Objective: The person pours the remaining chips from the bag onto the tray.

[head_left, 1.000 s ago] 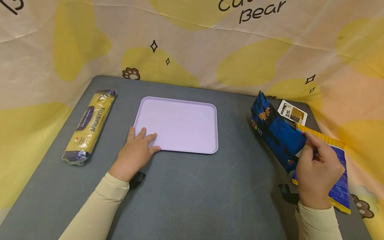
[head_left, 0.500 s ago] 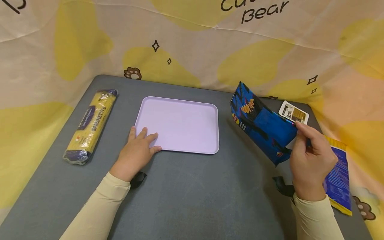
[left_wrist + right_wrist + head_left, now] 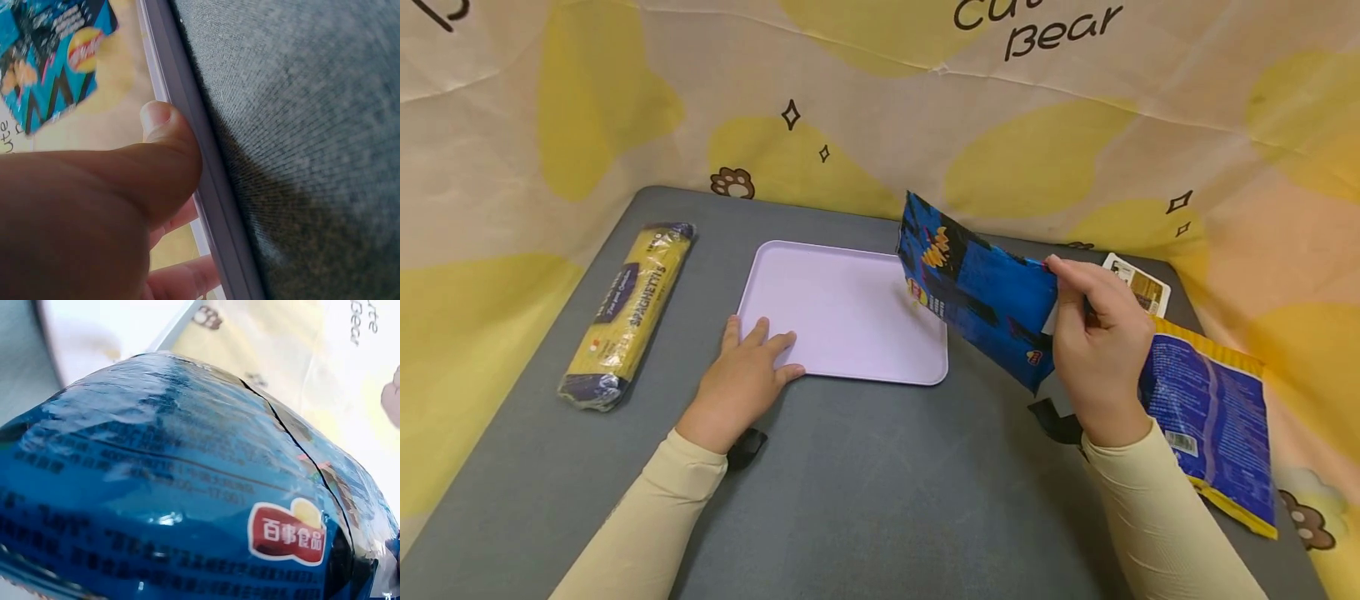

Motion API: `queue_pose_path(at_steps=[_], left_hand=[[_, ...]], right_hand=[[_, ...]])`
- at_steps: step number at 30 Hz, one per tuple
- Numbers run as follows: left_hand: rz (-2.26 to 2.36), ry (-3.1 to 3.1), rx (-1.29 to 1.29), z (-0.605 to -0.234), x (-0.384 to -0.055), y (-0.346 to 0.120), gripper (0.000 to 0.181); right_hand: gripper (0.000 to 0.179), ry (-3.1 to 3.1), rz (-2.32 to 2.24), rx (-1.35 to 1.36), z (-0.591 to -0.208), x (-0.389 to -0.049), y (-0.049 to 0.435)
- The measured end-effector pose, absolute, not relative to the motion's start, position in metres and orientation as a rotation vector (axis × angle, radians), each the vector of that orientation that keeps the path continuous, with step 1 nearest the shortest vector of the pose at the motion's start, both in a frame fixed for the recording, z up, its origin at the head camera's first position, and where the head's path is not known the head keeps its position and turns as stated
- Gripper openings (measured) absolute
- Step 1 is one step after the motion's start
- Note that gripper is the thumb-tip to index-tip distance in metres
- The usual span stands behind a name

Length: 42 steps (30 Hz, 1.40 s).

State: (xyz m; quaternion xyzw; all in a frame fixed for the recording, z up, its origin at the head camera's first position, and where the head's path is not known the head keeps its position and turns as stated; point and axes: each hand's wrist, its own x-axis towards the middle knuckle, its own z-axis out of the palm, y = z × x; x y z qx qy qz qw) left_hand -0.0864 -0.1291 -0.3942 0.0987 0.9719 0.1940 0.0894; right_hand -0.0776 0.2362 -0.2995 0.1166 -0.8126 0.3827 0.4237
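Observation:
A blue chip bag point(image 3: 977, 283) hangs tilted in the air, pinched at its right end by the thumb and fingers of my right hand point(image 3: 1101, 342). Its left end overlaps the right side of a lilac tray point(image 3: 842, 312) in the head view. My left hand point(image 3: 741, 379) rests with spread fingers on the tray's front left corner; the left wrist view has the thumb point(image 3: 169, 134) against the tray's rim point(image 3: 206, 162). Printed text and a red logo on the bag point(image 3: 156, 462) fill much of the right wrist view.
A yellow spaghetti pack point(image 3: 628, 317) lies at the left of the grey table point(image 3: 880, 483). On the right lie a blue and yellow bag point(image 3: 1213, 425) and a small white-edged packet point(image 3: 1138, 283), partly behind my right hand. A patterned cloth point(image 3: 865, 108) rises behind the table.
My right hand has carried the chip bag leftward, from above the blue and yellow bag to the tray's right side. My left hand has stayed on the tray.

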Motion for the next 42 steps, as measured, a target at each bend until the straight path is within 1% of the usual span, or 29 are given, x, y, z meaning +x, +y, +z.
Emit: queue_pose_path(at_steps=[14,28,32,38,42], left_hand=[[0.565,2.913,0.303,-0.396,-0.087,-0.131,0.058],[0.546,2.910,0.296,-0.395,-0.087,-0.130,0.057],[0.543,2.938,0.331,-0.394,-0.087,-0.130,0.056],[0.558,2.919,0.308,-0.391,-0.086,-0.130,0.056],[0.561,2.909,0.299,-0.390,-0.086,-0.131,0.056]], right_hand=[[0.020,-1.976,1.050,0.482,-0.282,-0.112,0.186],[0.016,-1.899,1.066,0.547,-0.260,-0.124,0.161],[0.016,-1.880,1.080,0.553,-0.265,-0.127,0.153],[0.021,-1.964,1.048,0.716,-0.293,-0.136,0.138],[0.022,-2.001,1.016,0.753,-0.300,-0.140,0.134]])
